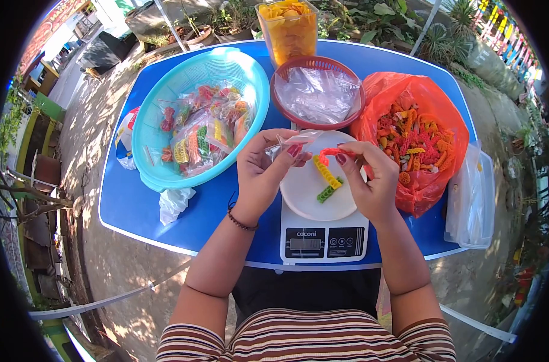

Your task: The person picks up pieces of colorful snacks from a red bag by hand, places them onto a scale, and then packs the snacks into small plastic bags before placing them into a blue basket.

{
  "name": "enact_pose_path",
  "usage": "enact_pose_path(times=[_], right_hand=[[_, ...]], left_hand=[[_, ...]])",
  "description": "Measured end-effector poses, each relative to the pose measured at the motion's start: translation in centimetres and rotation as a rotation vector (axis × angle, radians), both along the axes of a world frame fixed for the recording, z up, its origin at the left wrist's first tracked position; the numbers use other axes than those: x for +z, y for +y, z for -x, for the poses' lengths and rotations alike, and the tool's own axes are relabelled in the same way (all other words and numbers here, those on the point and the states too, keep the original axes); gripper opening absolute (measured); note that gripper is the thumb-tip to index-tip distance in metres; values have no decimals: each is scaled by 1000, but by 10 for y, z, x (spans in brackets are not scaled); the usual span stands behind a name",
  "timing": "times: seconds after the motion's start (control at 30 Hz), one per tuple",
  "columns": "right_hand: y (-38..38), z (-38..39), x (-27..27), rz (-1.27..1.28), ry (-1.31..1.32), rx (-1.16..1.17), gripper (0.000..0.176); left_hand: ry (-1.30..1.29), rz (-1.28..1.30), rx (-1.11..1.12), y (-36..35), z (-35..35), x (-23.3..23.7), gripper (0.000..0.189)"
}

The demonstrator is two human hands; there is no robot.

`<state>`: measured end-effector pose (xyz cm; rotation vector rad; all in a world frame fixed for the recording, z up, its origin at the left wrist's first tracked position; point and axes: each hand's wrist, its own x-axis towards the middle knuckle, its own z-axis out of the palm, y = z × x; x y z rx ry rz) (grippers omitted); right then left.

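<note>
My left hand [267, 168] pinches a small clear plastic bag [308, 137] above the white round plate [301, 196] of a kitchen scale [324, 244]. Between the thumb and fingers of my right hand [372, 178] is a red twisted snack piece [328, 152], held close to the bag's edge. A yellow snack piece [327, 172] and a green one [327, 193] lie on the plate beneath, partly overlapping. The figures on the scale's display are too faint to read.
A turquoise basket [259, 105] of filled packets stands left. Behind the scale is a red-brown basket [280, 108] with clear bags, then a tub of yellow chips [289, 36]. At right are a red plastic bag [371, 96] of loose snacks and a clear container [470, 205].
</note>
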<state>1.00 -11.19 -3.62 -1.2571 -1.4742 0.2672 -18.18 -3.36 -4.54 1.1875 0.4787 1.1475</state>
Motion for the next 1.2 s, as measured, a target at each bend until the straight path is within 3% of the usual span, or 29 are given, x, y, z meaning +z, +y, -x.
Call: enact_pose_path(times=[0.1, 0.23, 0.33, 0.53, 0.93, 1.1, 1.2], right_hand=[[4, -2, -5, -79, 192, 23, 13], [1, -3, 1, -128, 140, 9, 16], [1, -4, 3, -199, 69, -6, 18], [0, -4, -1, -213, 224, 55, 22], [-2, 0, -3, -225, 337, 224, 20], [0, -3, -2, -179, 246, 208, 21], [0, -3, -2, -168, 331, 204, 21]], left_hand=[[71, -59, 32, 0, -1, 0, 23], [252, -216, 136, 1, -2, 1, 13], [274, -232, 88, 0, -1, -3, 14], [74, -29, -36, -5, -8, -1, 19], [262, -151, -18, -1, 0, -2, 27], [158, -90, -120, -3, 0, 3, 30], [77, -36, -197, -2, 3, 1, 28]])
